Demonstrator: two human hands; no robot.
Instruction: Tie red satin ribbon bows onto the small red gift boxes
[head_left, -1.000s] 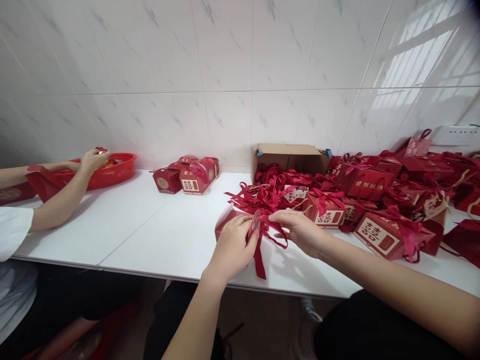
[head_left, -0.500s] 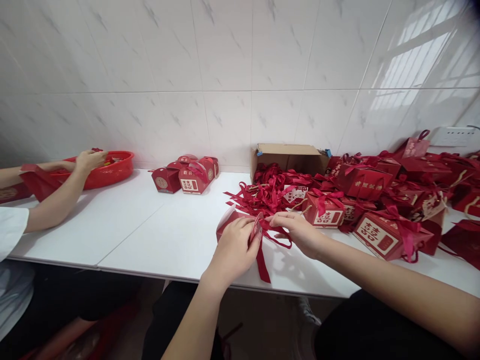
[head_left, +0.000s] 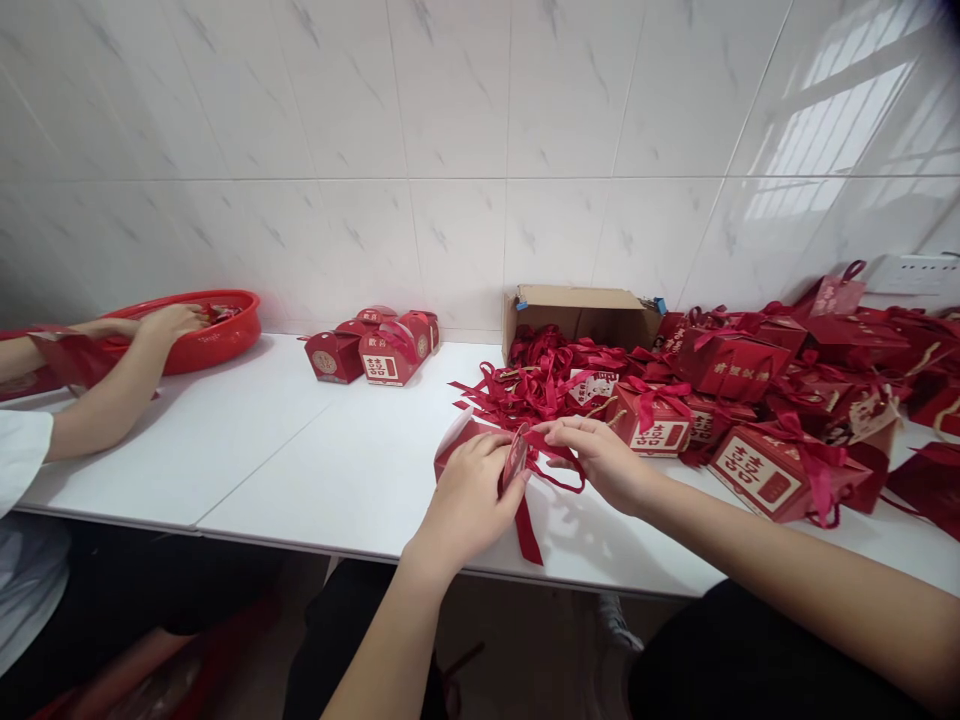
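My left hand (head_left: 474,493) is closed around the top of a red gift box (head_left: 456,445) near the table's front edge, and covers most of it. The box's rounded top flap (head_left: 515,455) stands up between its thumb and fingers. To the right of the flap, my right hand (head_left: 589,450) pinches a dark red ribbon (head_left: 559,474) that runs to the box. One ribbon end hangs below the flap onto the white table. Just behind my hands lies a heap of loose red ribbons (head_left: 525,398).
An open cardboard carton (head_left: 581,298) lies behind the ribbons. Finished-looking red boxes with bows (head_left: 780,470) pile up at right. Several red boxes (head_left: 386,360) stand left of centre. At far left a co-worker's hand (head_left: 176,322) reaches into a red basin (head_left: 217,345) on the white table (head_left: 300,470).
My hands stay almost in place on the box and ribbon, with the flap turned slightly. The co-worker's hand has gone lower into the basin.
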